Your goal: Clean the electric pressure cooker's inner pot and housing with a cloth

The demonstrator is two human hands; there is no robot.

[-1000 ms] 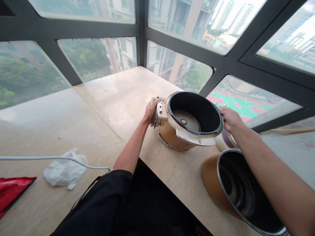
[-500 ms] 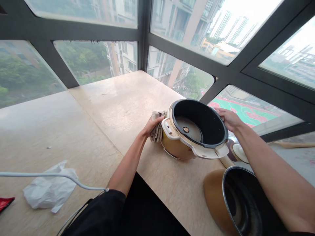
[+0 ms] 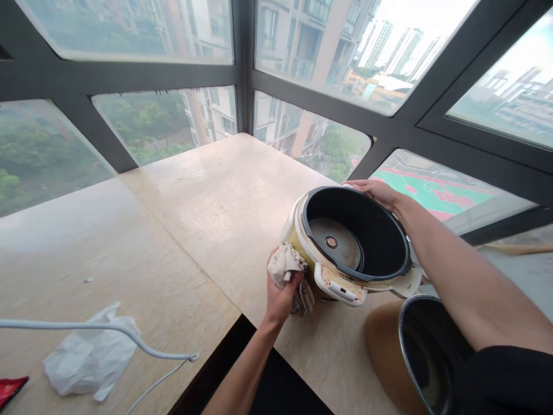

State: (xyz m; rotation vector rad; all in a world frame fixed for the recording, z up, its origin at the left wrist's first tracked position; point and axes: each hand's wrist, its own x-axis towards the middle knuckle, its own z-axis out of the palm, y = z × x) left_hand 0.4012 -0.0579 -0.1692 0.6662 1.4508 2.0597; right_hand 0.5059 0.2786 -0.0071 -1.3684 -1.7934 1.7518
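Note:
A pressure cooker body with a dark round cavity, a white rim and a yellow-gold outer wall is tilted towards me over the stone counter. My left hand is closed around a bunched beige cloth and presses it to the cooker's left outer wall. At the far right side my right hand grips the cooker's rim, its fingertips partly hidden behind it. Below and to the right, a gold inner pot with a dark inside lies on its side, partly covered by my right arm.
Crumpled white paper lies at the left of the counter, with a red packet at the edge. A white cable crosses above the paper. Framed windows border the far sides.
The cooker has turned, its front handle swinging to the right. My left hand and the cloth have come nearer to me, while my right hand has shifted farther back along the rim.

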